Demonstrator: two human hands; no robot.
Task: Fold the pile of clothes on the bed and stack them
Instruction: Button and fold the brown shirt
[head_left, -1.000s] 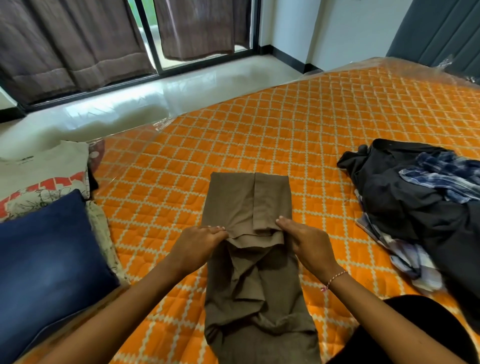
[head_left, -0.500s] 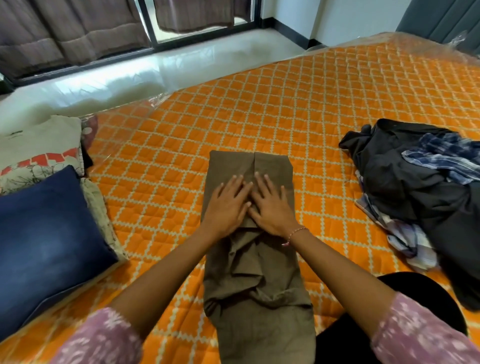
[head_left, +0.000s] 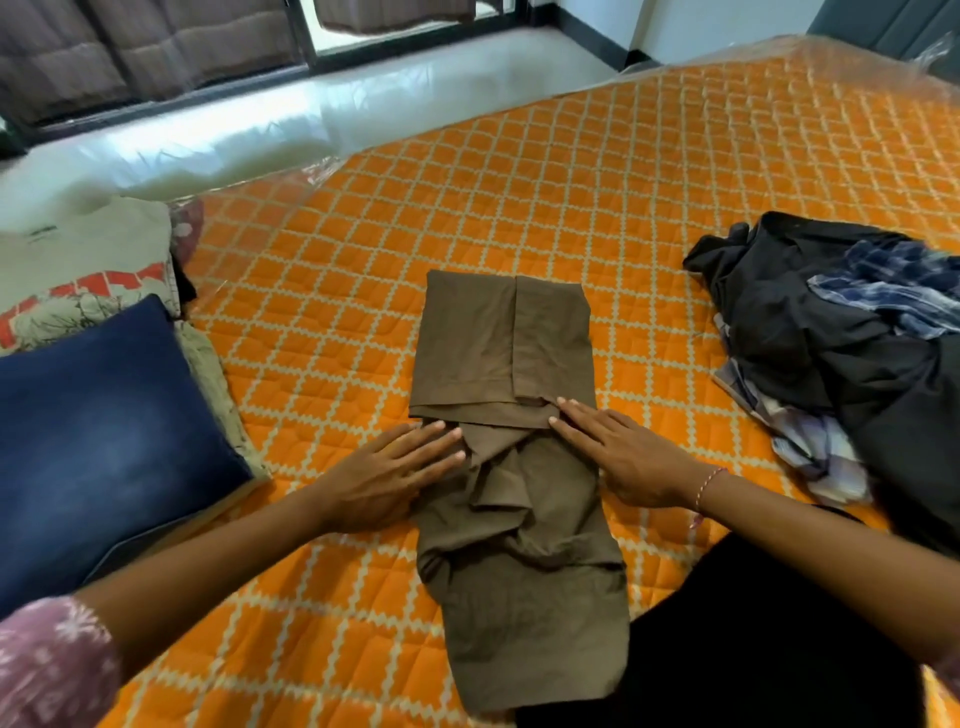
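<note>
Flat, fingers spread, left hand (head_left: 387, 475) and right hand (head_left: 631, 460) press the half-folded brown garment (head_left: 506, 467) (rumpled below the fold), folded stack (head_left: 88, 364) left of it, unfolded pile (head_left: 852, 353) remaining right.

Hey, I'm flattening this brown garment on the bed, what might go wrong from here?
The brown garment is bunched between your left hand and right hand; folding now would likely trap those creases. Its near end lies rumpled and may fold crooked. The unfolded pile sits close on the right and could snag it.
</note>
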